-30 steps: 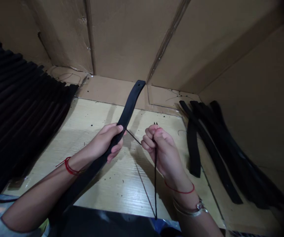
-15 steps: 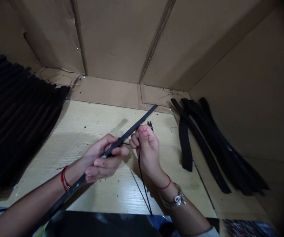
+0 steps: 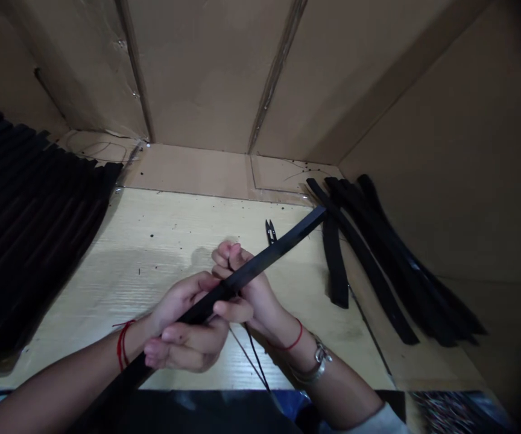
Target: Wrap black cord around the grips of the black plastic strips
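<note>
My left hand grips a long flat black strip, probably rubber, which runs from under my left forearm up to the right, across my right hand. The fingers of my right hand pinch a thin black cord that hangs down towards the near table edge, and it seems to pass close by the strip. Small black thread snips lie on the pale wood-grain table, just beyond my right fingertips and apart from them.
A pile of similar black strips lies on the right of the table against a cardboard wall. A large ribbed black stack fills the left side. A dark object and multicoloured material lie along the near edge.
The strip has swung down and to the right, now lying across my right hand. The snips no longer show at my right fingers and lie on the table. My hands have drawn closer together.
</note>
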